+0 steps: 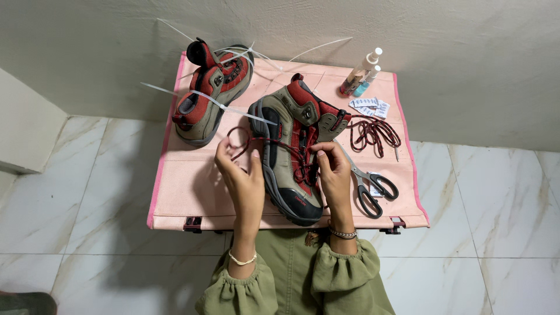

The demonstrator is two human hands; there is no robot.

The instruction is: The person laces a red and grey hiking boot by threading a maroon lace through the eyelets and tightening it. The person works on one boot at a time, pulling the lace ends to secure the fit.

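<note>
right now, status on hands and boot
Left hand pinching dark red lace. Right hand on grey-and-red hiking boot eyelets. Black-handled scissors beside it.

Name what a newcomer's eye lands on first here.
The red and tan boot at the middle of the pink table, with the left hand and right hand at its dark red lace. Behind it to the left, a second boot bristles with white zip ties.

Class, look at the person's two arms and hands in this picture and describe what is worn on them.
Both arms wear olive-green sleeves gathered into puffed, elasticated cuffs, pushed back above the wrists. The left hand is bare, with a thin pale bracelet around its wrist. The right hand is also bare, with a silvery, chain-like bracelet at its wrist. No gloves or rings are visible.
</note>
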